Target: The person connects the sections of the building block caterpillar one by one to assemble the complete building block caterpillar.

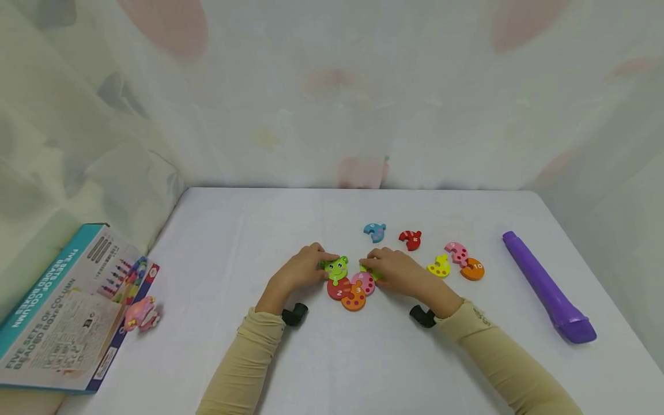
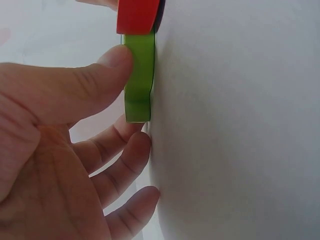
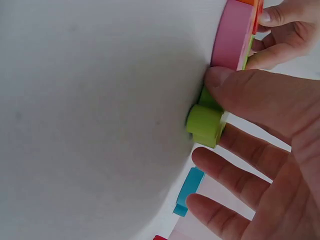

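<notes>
Puzzle chain (image 1: 354, 298) on white table (image 1: 332, 363): left hand (image 1: 303, 267) pinches green smiley piece (image 1: 338, 268) joined to red 2 (image 1: 338, 290) — likely bracing it — right hand (image 1: 399, 272) pinches second green piece (image 3: 205, 124) (mostly hidden) beside pink piece (image 1: 366, 282), probably for alignment.

Green head (image 1: 337, 269); spotted pink piece (image 1: 365, 281)

My right hand (image 3: 300, 170) pinches a small green piece (image 3: 205, 122), my thumb against its near side and a finger behind it, over a white surface (image 3: 100, 110). A thick pink piece (image 3: 232, 37) lies right beside my thumb tip, with an orange piece (image 3: 246, 1) next to it. My left hand (image 3: 287, 32) shows beyond those. Near my other fingertips is a blue piece (image 3: 189, 189); a red piece (image 3: 160, 238) just peeks in below.
</notes>
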Demonstrator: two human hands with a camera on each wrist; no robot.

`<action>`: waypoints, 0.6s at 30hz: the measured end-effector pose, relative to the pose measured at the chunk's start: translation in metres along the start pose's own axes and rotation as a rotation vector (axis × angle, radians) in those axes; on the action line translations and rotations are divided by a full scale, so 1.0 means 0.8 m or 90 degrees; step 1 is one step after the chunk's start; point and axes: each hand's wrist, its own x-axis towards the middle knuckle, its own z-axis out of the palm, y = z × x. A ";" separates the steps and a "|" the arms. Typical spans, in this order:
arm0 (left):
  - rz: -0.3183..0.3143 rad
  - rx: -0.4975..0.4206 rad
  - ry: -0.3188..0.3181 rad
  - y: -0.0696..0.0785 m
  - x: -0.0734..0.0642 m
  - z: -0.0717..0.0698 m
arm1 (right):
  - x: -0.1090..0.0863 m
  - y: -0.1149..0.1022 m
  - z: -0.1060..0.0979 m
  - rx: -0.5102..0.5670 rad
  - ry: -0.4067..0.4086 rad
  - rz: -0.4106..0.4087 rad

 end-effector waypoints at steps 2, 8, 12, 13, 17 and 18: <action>-0.002 -0.001 0.000 0.000 0.000 0.000 | 0.001 0.001 -0.001 0.005 -0.007 -0.001; -0.008 -0.003 0.004 -0.002 0.002 0.003 | 0.003 0.009 -0.019 0.041 -0.021 0.016; -0.006 -0.002 0.004 -0.002 0.001 0.003 | 0.010 0.023 -0.040 0.041 0.007 0.035; -0.005 -0.002 0.004 -0.001 0.001 0.003 | 0.013 0.027 -0.045 0.037 0.020 0.038; -0.004 -0.002 0.005 -0.001 0.000 0.003 | 0.031 0.042 -0.056 0.019 0.064 0.065; -0.004 -0.003 0.006 0.000 0.000 0.003 | 0.036 0.045 -0.057 0.015 0.065 0.072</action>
